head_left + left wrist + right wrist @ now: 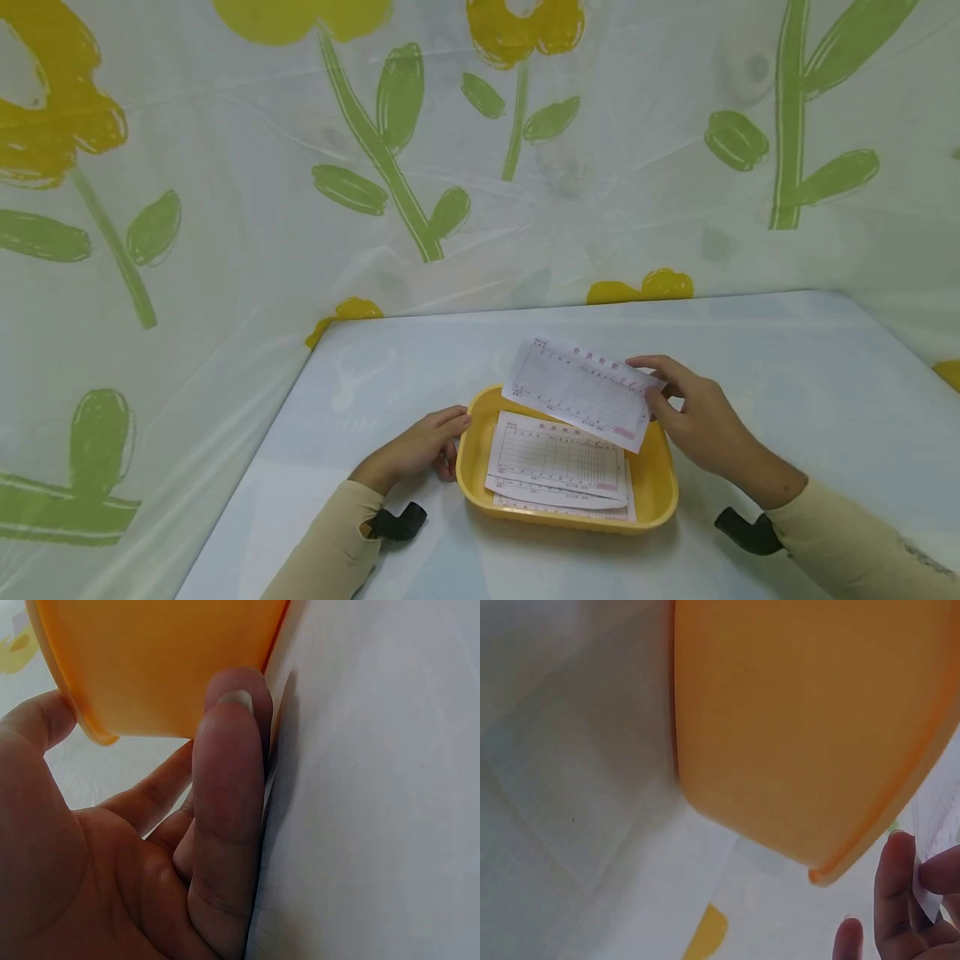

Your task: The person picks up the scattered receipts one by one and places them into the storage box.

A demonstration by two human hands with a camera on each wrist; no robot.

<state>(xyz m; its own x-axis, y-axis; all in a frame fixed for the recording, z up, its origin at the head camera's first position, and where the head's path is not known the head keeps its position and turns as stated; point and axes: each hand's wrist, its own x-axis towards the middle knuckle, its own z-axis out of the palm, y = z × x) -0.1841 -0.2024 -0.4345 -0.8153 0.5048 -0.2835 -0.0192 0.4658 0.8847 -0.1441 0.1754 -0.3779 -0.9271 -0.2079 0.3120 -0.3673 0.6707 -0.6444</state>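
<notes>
In the head view, my right hand [701, 421] pinches a printed receipt slip [573, 390] by its right end, between thumb and fingers. The slip is tilted and overlaps the far side of a yellow plastic basket [562, 522]. The right wrist view shows the thumb and a finger on either side of the slip's edge [928, 896], beside the basket's outer wall [810, 712]. Several more receipt slips [558, 458] lie in the basket, slightly fanned. My left hand [420, 446] holds the basket's left end, one digit at the rim and bent fingers [229, 772] low against the wall.
The basket stands on a white table [375, 392] with a faint pattern. Behind and to the left hangs a flower-printed curtain [247, 208]. A black strap piece [401, 522] sticks out at the left wrist, another black piece [750, 532] at the right one.
</notes>
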